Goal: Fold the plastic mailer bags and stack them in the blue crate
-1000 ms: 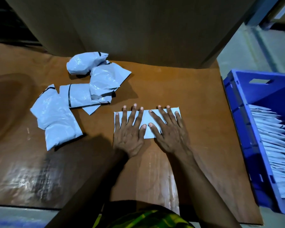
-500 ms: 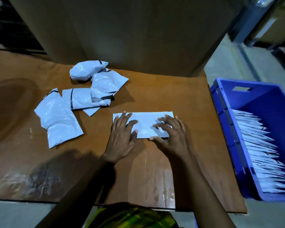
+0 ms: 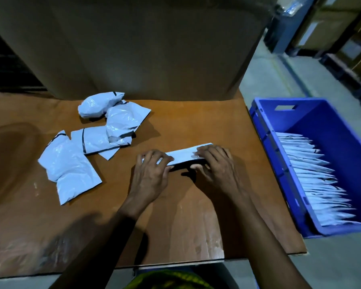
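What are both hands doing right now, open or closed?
Left hand: closed, pinching the left end of the folded bag.
Right hand: closed, pinching the right end of the same bag.

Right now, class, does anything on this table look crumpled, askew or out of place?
Yes: the loose mailer bags on the left of the table lie wrinkled and overlapping, the farthest bag balled up. Folded bags in the blue crate sit evenly.

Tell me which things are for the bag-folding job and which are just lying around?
For the job: the bag being folded, gripped by the left hand and right hand; the crumpled bags; the blue crate; the folded bags inside it.
Just there: the big cardboard box; the far boxes.
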Motion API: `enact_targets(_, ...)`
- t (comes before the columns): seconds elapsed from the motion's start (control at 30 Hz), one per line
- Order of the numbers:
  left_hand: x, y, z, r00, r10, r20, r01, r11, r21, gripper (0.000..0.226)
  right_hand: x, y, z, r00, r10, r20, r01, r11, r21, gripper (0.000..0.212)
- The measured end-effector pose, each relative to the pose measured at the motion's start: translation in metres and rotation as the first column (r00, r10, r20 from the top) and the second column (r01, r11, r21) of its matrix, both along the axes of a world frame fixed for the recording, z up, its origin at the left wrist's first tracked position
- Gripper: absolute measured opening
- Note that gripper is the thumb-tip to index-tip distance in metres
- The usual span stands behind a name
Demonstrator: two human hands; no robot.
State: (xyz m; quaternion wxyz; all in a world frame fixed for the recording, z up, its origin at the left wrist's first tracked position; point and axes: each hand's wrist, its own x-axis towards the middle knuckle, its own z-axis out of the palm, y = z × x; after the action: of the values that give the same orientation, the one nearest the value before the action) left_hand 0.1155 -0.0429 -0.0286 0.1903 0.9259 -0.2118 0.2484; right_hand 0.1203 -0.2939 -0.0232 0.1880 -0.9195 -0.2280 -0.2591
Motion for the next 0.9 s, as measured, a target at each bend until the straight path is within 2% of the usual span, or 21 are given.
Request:
enact_targets(0.03, 0.004, -0.006, 0.008, 0.999, -0.011, 0.038, 0.011, 1.000, 0.003, 0.016, 0.004, -0.008, 0.005, 1.000, -0.005, 0.002, 0.005, 1.000, -0.028, 0.031)
enact_targets(0.13, 0.020, -0.033, 0.033, 0.993, -0.026, 0.119, 0.023, 0.999, 0.028, 0.019, 0.020, -0.038, 0.025, 0.997, -0.013, 0.072, 0.017, 0.998, -0.060, 0.015)
enact_targets(0.2, 0.033, -0.058, 0.050, 0.988, -0.042, 0.152, 0.039, 0.999, 0.017, 0.021, 0.028, -0.061, 0.044, 0.992, -0.041, 0.120, 0.047, 0.998, -0.045, 0.012)
enact_targets(0.4, 0.077, -0.153, 0.099, 0.980, -0.129, 0.151, 0.131, 0.991, -0.004, 0.020, 0.054, -0.171, 0.101, 0.964, -0.088, 0.252, 0.084, 0.996, 0.027, 0.007)
enact_targets(0.5, 0.103, -0.220, 0.112, 0.967, -0.190, 0.171, 0.193, 0.981, 0.003, 0.020, 0.067, -0.243, 0.111, 0.943, -0.166, 0.288, 0.164, 0.986, 0.032, 0.009)
enact_targets(0.77, 0.168, -0.397, 0.098, 0.948, -0.306, 0.090, 0.306, 0.952, 0.015, 0.015, 0.100, -0.409, 0.091, 0.921, -0.335, 0.198, 0.332, 0.942, 0.052, 0.011)
enact_targets(0.9, 0.201, -0.439, 0.070, 0.960, -0.275, -0.053, 0.280, 0.952, 0.122, 0.018, 0.128, -0.439, 0.064, 0.935, -0.347, 0.065, 0.348, 0.938, 0.004, 0.021)
